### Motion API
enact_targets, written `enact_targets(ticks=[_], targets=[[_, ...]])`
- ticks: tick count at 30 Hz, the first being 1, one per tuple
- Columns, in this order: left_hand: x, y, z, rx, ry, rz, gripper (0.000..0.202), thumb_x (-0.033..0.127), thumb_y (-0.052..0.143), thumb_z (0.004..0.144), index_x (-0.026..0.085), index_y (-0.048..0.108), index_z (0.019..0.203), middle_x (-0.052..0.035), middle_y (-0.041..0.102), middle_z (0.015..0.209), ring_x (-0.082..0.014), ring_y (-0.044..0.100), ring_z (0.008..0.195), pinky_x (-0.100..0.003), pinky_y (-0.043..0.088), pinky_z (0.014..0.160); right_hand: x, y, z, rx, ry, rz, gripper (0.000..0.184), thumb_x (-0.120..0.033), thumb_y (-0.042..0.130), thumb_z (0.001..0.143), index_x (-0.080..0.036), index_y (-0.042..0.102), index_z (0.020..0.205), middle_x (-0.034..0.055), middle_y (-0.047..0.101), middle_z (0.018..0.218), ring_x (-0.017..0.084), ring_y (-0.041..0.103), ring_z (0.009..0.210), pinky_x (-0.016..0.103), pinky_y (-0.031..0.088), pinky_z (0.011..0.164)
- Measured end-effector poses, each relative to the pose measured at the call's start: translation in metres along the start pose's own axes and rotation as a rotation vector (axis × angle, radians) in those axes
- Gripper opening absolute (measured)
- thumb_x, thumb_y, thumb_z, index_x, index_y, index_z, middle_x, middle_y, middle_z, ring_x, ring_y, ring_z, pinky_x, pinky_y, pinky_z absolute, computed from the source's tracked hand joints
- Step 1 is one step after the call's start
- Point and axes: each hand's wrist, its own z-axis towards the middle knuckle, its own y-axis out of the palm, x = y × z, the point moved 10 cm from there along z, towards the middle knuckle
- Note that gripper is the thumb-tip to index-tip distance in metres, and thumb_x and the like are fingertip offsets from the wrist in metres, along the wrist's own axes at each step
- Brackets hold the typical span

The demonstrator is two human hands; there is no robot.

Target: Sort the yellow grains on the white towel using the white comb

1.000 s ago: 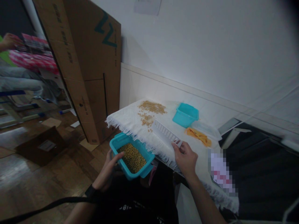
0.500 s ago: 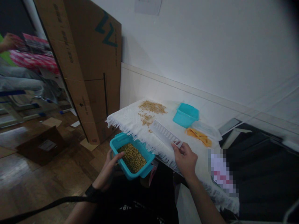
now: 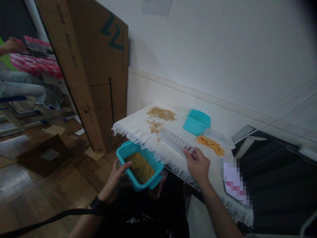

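My left hand [image 3: 118,175] grips the near left side of a teal plastic tub [image 3: 123,153], thumb over the rim, just below the table's fringed edge. Soybean-like yellow beans [image 3: 141,167] partly fill the tub. Between thumb and fingers, my right hand [image 3: 198,163] pinches the near end of a white slotted plastic strip [image 3: 173,142], which lies slanted low over the tablecloth. The strip's far end is close to a few scattered beans [image 3: 155,126]. Behind these spreads a larger patch of beans [image 3: 162,113] on the white cloth.
A second teal tub [image 3: 196,122] stands toward the wall, beside a clear lid [image 3: 220,138] and a folded orange cloth [image 3: 210,144]. The fringed white tablecloth [image 3: 133,122] covers the table. A tall cardboard box [image 3: 101,66] rises at left; another person's hand [image 3: 11,44] shows beyond it.
My right hand has shifted slightly to the right and its grip on the strip's end has altered a little. The strip, the held tub and the beans look nearly the same.
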Motion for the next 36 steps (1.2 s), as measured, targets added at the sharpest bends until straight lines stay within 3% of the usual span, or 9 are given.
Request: enact_targets(ticks=[22,28,36], targets=[[-0.002,-0.001,0.001,-0.008,-0.005,0.024,0.095,0.058,0.083,0.077,0.041,0.033,0.156,-0.0123,0.066,0.137,-0.0277,0.078,0.087,-0.046,0.066,0.071,0.006,0.012,0.001,-0.067,0.022,0.123,0.040,-0.060,0.072,0.084,-0.021,0.075,0.093,0.0058,0.082,0.090,0.026,0.079,0.083,0.038,0.065,0.080],[0.001,0.000,-0.001,-0.010,0.003,0.031,0.093,0.056,0.083,0.077,0.042,0.034,0.155,-0.0121,0.062,0.144,-0.0285,0.078,0.093,-0.043,0.066,0.069,-0.017,0.010,-0.007,-0.084,-0.091,0.064,0.029,-0.052,0.069,0.087,-0.024,0.078,0.090,0.0037,0.082,0.087,0.024,0.079,0.078,0.035,0.064,0.076],[0.003,-0.001,-0.002,0.006,0.017,-0.001,0.093,0.054,0.085,0.076,0.041,0.036,0.154,-0.0116,0.063,0.143,-0.0316,0.077,0.100,-0.048,0.068,0.072,-0.050,0.012,-0.029,-0.139,-0.187,0.028,0.022,-0.047,0.066,0.090,-0.030,0.079,0.088,0.0012,0.082,0.083,0.024,0.079,0.074,0.034,0.064,0.073]])
